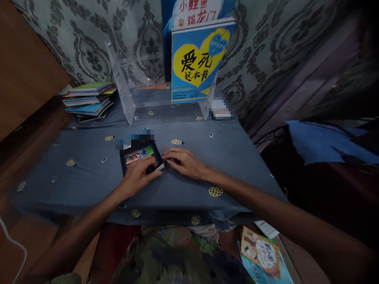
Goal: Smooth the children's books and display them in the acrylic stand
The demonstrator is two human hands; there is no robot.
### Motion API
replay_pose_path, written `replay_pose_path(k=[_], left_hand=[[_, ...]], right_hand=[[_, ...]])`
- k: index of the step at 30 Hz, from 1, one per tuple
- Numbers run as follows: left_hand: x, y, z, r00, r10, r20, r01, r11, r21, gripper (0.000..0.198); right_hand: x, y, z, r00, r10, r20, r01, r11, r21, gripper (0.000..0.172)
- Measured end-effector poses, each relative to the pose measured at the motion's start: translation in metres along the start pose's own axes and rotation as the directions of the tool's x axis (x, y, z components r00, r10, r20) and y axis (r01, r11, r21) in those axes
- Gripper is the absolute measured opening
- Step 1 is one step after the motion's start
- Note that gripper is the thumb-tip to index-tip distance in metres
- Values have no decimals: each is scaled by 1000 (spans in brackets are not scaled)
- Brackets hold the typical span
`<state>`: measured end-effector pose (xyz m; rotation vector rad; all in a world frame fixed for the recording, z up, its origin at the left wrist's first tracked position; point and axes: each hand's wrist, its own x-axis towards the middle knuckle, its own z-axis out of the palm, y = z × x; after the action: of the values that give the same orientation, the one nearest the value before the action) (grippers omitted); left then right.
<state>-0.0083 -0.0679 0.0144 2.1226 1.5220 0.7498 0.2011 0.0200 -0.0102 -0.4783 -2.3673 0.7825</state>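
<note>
Here, bare hands (138,173) at rectangular dark book (134,156), pineapple-print cloth (189,193).

Under the left hand (139,173) the book (139,152) is black—its cover panel mixes orange, blue and green. Around the right hand (188,165) the counter's cloth (186,193) is grey-blue, scattered with yellow, black-dotted pineapples. Beyond both hands, a large book (194,65) is blue with a yellow heart and black characters; farther off, the curtain (91,47) carries dark medallions on pale grey. Left of the left hand, a stack of books (89,98) shows green, yellow, blue and white.
</note>
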Motion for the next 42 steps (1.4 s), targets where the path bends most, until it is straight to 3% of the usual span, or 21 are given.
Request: replay_pose_path(k=[5, 15, 21, 27, 34, 42], left_hand=[[3, 0, -3, 999, -24, 41, 27, 996, -81, 30], [-2, 7, 4, 999, -38, -38, 38, 999, -19, 25], [2, 9, 0, 1000, -30, 7, 30, 997, -66, 25], [0, 8, 2, 999, -41, -30, 41, 999, -24, 24], [0, 10, 2, 1000, -21, -17, 20, 999, -25, 24], [-4, 11, 9, 994, 97, -45, -91, 989, 116, 16]], right_hand=[[1, 2, 0, 999, 30, -31, -28, 998, 64, 24], [-4, -1, -4, 999, -2, 36, -1, 997, 79, 24], [-4, 0, -2, 998, 4, 68, -8, 998, 65, 21], [-4, 2, 0, 996, 1, 84, -5, 999, 46, 21], [1, 6, 4, 997, 14, 75, -21, 996, 87, 14], [3, 2, 2, 998, 31, 63, -42, 983, 177, 23]])
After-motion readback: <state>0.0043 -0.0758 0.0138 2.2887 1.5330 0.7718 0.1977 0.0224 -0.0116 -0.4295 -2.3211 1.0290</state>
